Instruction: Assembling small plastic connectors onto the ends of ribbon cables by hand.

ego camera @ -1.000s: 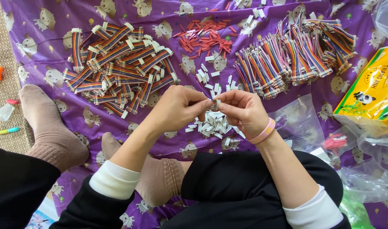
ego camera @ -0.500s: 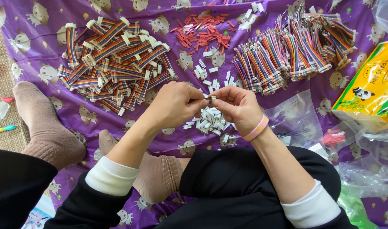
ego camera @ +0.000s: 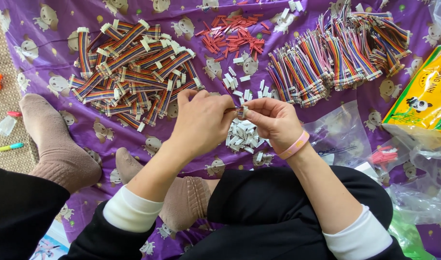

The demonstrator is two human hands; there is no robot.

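My left hand [ego camera: 201,123] and my right hand [ego camera: 272,120] meet over a purple printed sheet [ego camera: 52,48]. Between their fingertips sits a small white connector [ego camera: 242,111] with short coloured wires; the left fingers pinch the wire end, the right fingers pinch the white housing. A pink band [ego camera: 294,146] circles my right wrist. Just below the hands lies a heap of loose white connectors [ego camera: 243,136]. A pile of finished rainbow ribbon cables [ego camera: 133,72] with white ends spreads to the left of my hands.
A pile of loose rainbow wires [ego camera: 336,58] lies at the upper right, small red pieces [ego camera: 232,36] at top centre. Clear plastic bags [ego camera: 346,137] and a yellow-green packet [ego camera: 425,98] sit at the right. My socked feet [ego camera: 61,149] rest on the sheet.
Both hands have stayed together over the white heap, working the small connector; the view has shifted slightly so the piles sit a little lower and to the right.
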